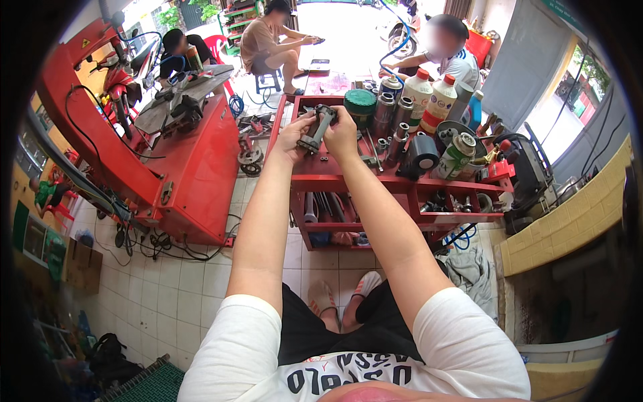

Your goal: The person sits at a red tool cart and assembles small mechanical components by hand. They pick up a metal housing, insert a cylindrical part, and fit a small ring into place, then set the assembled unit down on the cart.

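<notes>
Both my arms reach out over the red tool cart [395, 185]. Between my hands is a grey-green metal part [321, 127] with a long rounded body and a wider flat end towards me; its exact kind I cannot make out. My left hand [293, 136] has its fingers closed round the left side of it. Gripping the upper right side is my right hand [343, 137], its thumb and fingers bent over the part. Small nuts [324, 159] lie on the cart top just below it. To the right of my right hand stands a dark green tub [360, 104].
Bottles [440, 104], dark metal cylinders [398, 144] and a spray can [457, 155] crowd the cart's right side. A red machine [197, 174] stands at left, with cables [177, 251] on the tiled floor. Several people sit beyond the cart, one [457, 63] close behind the bottles.
</notes>
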Demonstrator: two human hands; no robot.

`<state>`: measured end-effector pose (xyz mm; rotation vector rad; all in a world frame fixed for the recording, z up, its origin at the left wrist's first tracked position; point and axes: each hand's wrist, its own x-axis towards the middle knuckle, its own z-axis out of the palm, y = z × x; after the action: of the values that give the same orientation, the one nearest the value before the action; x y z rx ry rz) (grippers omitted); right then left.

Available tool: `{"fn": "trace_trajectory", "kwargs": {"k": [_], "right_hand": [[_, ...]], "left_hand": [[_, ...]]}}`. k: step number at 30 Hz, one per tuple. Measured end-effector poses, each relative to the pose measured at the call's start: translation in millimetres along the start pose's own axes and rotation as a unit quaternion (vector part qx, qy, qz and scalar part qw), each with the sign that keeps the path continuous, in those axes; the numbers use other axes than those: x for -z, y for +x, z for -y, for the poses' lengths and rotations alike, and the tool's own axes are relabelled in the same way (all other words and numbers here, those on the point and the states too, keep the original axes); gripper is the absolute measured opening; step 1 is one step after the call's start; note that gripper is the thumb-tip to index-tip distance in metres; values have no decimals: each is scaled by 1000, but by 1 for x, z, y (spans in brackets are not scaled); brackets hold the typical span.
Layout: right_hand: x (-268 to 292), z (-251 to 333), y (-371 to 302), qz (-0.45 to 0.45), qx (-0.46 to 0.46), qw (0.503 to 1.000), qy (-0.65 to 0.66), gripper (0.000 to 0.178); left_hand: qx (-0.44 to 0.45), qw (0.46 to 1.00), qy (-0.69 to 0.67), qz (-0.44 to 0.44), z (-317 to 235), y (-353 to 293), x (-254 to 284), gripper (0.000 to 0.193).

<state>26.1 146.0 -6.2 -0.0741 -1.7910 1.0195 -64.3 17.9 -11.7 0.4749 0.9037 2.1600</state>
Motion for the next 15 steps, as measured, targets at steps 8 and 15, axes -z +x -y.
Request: {"fn": "trace_trajectory", "kwargs": {"k": [8, 15], "right_hand": [[3, 4, 0, 4, -10, 1000, 15, 26], [5, 9, -1, 14, -13, 999, 31, 27]], "left_hand": [[-1, 1000, 6, -20, 1, -2, -3, 34], [-10, 1000, 0, -7, 0, -2, 0, 34]]}}
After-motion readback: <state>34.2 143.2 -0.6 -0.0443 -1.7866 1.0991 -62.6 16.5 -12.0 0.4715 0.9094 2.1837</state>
